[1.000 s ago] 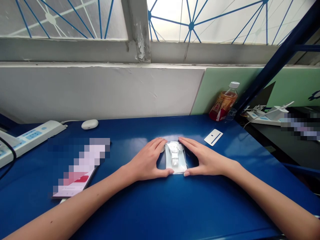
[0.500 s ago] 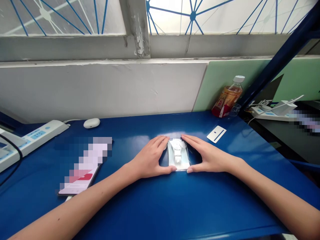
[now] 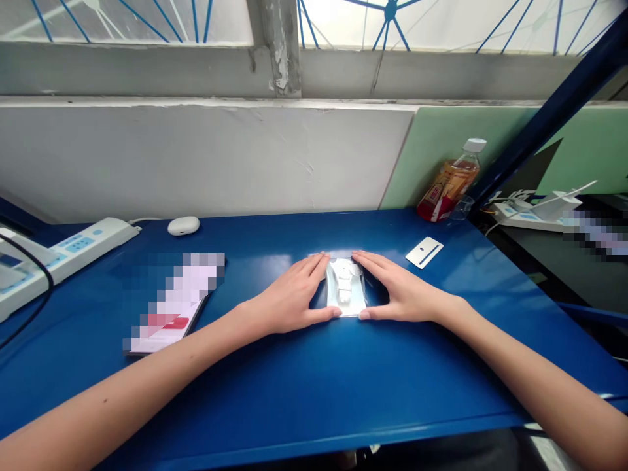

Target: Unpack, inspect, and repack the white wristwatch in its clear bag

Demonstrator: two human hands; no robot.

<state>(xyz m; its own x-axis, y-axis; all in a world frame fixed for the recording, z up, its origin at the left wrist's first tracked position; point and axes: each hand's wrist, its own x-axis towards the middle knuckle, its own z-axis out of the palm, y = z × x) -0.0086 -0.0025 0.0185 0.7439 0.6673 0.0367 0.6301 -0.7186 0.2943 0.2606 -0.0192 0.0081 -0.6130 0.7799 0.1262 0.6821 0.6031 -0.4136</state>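
A small clear plastic packet (image 3: 345,302) lies on the blue table, with a white, strap-like piece inside over a pale blue backing; its exact kind is hard to make out. My left hand (image 3: 297,294) grips its left side, fingertips at the far corner and thumb at the near one. Mirroring it on the right side, my right hand (image 3: 400,288) has its fingertips at the far corner and its thumb at the near corner. Both hands rest low, close to the tabletop.
To the left lie a phone (image 3: 196,288), a white earbud case (image 3: 183,226) and a power strip (image 3: 91,245). A white card (image 3: 424,252) lies to the right, and a drink bottle (image 3: 449,183) leans by the wall near a blue post (image 3: 544,111).
The view has tilted down slightly, so the table's front edge shows more. Both hands keep their places around the packet, with no clear change of grip.
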